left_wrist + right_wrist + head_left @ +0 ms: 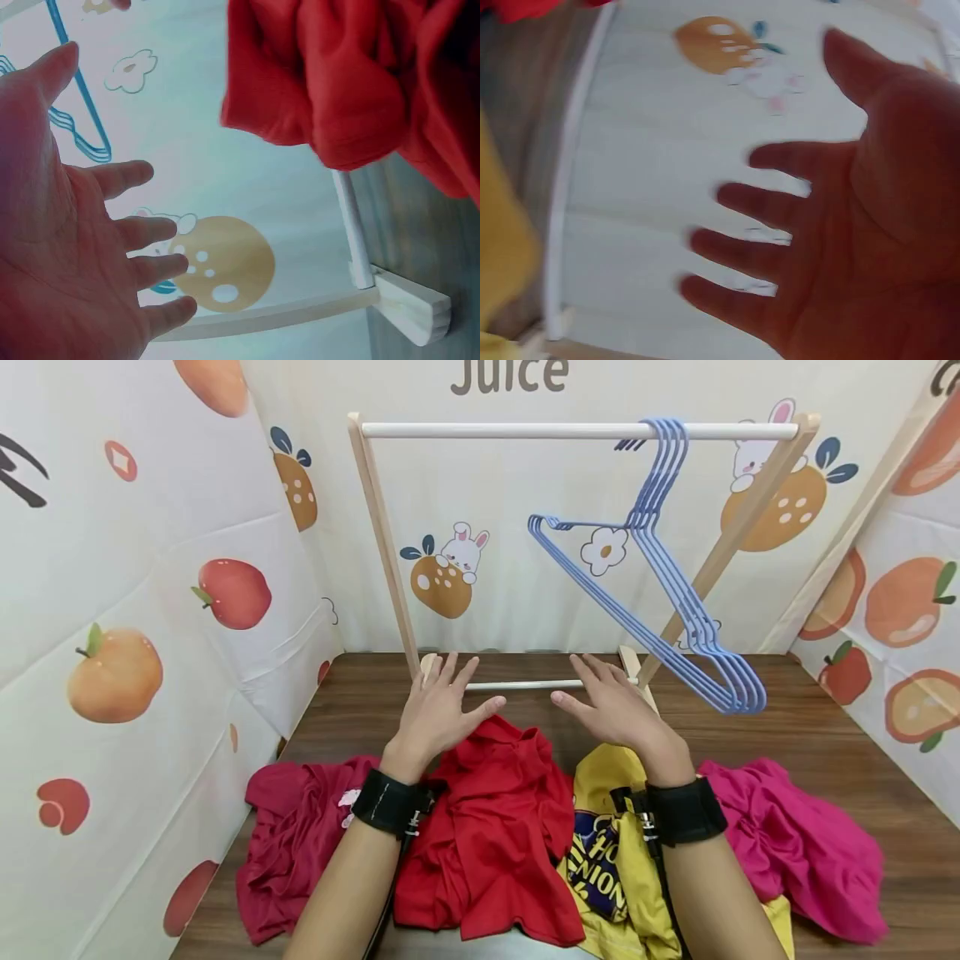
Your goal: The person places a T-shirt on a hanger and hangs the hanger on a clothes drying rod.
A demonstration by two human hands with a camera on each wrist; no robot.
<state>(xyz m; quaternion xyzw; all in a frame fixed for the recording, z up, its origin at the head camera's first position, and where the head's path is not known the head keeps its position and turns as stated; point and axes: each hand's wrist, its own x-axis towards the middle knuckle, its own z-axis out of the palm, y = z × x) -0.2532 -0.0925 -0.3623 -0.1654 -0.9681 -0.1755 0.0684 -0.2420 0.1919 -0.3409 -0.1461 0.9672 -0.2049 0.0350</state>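
Both hands hover over the table with fingers spread and nothing in them. My left hand (pixel 442 706) is above the far end of a crumpled red shirt (pixel 495 843); in the left wrist view its palm and fingers are free. My right hand (pixel 611 706) is beyond a yellow garment (pixel 600 860) with dark printed lettering, partly covered by my right forearm. A dark red garment (pixel 300 843) with a white print lies at the left, and a magenta garment (pixel 802 852) at the right. Several blue hangers (pixel 675 602) hang at the right of the rack's bar.
A wooden rack with a white top bar (pixel 495 431) stands at the back of the brown table (pixel 750 727). Its lower white rail (pixel 525 685) runs just behind the hands. Fruit-printed cloth walls (pixel 172 652) enclose the left, back and right sides.
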